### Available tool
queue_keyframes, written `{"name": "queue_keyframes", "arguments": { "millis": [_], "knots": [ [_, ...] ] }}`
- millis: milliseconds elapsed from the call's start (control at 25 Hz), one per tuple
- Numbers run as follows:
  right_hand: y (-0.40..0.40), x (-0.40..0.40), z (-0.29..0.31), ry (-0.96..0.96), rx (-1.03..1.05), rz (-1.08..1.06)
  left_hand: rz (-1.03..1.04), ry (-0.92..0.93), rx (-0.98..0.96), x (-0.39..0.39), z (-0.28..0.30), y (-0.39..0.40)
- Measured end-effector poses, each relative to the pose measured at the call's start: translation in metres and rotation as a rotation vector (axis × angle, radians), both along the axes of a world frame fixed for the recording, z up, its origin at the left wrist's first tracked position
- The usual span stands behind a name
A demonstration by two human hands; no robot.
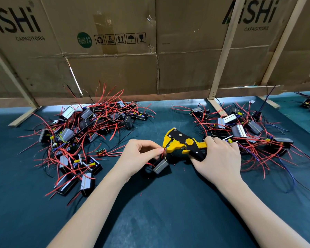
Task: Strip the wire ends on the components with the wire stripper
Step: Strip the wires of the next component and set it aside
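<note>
A yellow and black wire stripper (182, 143) is held over the middle of the green mat, jaws pointing left. My right hand (220, 158) grips its handles. My left hand (141, 154) pinches a red wire (164, 152) whose tip sits in the stripper's jaws. That wire comes from a small black and silver component (161, 166) hanging just below my left fingers, close to the mat.
A big pile of components with red and black wires (82, 133) lies on the left, a second pile (247, 133) on the right behind my right hand. Cardboard walls on wooden struts (220, 72) close the back. Tiny red insulation bits (183, 168) dot the green mat (168, 203).
</note>
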State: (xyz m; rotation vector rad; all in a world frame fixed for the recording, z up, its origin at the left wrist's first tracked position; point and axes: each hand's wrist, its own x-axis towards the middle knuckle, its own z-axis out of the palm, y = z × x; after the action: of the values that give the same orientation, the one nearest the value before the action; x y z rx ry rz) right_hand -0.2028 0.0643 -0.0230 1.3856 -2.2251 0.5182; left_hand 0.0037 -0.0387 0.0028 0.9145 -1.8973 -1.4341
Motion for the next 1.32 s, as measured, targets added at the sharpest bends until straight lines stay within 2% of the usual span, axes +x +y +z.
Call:
{"name": "queue_keyframes", "arguments": {
  "millis": [240,360,560,720,1040,1320],
  "knots": [
    [0.000,0.001,0.001,-0.005,0.014,0.004,0.092,-0.088,-0.147,-0.002,-0.002,0.003],
    [0.000,0.002,0.000,-0.005,0.012,0.018,0.052,-0.121,-0.209,-0.002,0.000,0.005],
    [0.000,0.000,0.000,0.005,0.023,0.004,0.051,-0.154,-0.144,-0.002,0.003,0.002],
    [0.000,0.001,-0.001,0.014,0.016,0.013,-0.073,-0.153,-0.069,0.001,0.003,0.001],
    [0.000,-0.001,-0.003,0.027,0.008,0.006,-0.245,-0.262,-0.177,0.007,0.004,-0.002],
    [-0.001,-0.001,-0.005,0.068,-0.031,0.006,-0.068,-0.138,-0.157,0.007,0.005,-0.006]
  ]
}}
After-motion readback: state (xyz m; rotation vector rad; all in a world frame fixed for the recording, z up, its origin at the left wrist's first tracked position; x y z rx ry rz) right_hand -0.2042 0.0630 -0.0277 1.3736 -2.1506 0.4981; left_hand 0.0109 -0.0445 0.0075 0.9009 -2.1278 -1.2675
